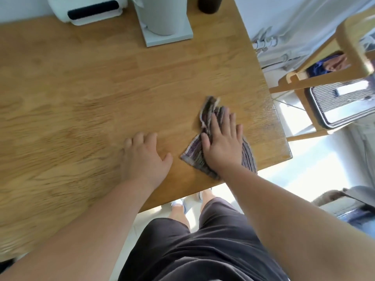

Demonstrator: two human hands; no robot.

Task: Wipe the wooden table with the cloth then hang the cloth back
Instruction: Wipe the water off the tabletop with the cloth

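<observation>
A purple and grey striped cloth (209, 116) lies crumpled on the wooden table (85, 102) near its right front corner. My right hand (222, 140) presses flat on the cloth with straight, spread fingers. Part of the cloth shows beyond the fingertips and on both sides of the palm. My left hand (145, 157) rests on the bare wood just left of the cloth, its fingers loosely bent and holding nothing.
A white appliance with a dark slot (87, 10), a white cylinder on a square base (166, 21) and a dark cup (209, 5) stand along the table's far edge. A wooden chair (316, 78) stands to the right. The table's front edge runs close to my legs.
</observation>
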